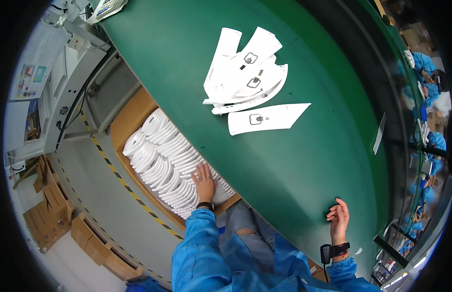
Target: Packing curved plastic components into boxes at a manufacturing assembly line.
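Note:
My left hand [205, 182] reaches down into a brown cardboard box [131, 117] beside the table and rests flat, fingers spread, on the rows of stacked white curved plastic parts [160, 155]. My right hand [338, 217] rests on the edge of the green table [303, 160], fingers loosely curled, holding nothing. A pile of flat white parts with small metal clips [245, 73] lies on the table farther off, with one single white part [267, 118] lying apart just in front of it. Both sleeves are blue, with dark bands on the wrists.
A thin white strip [379, 134] lies at the table's right side. Flattened cardboard boxes [55, 214] lie on the grey floor at the left, beyond a yellow-black floor line [124, 185]. Grey machinery [75, 73] stands at the upper left. Other people in blue work at the far right [425, 68].

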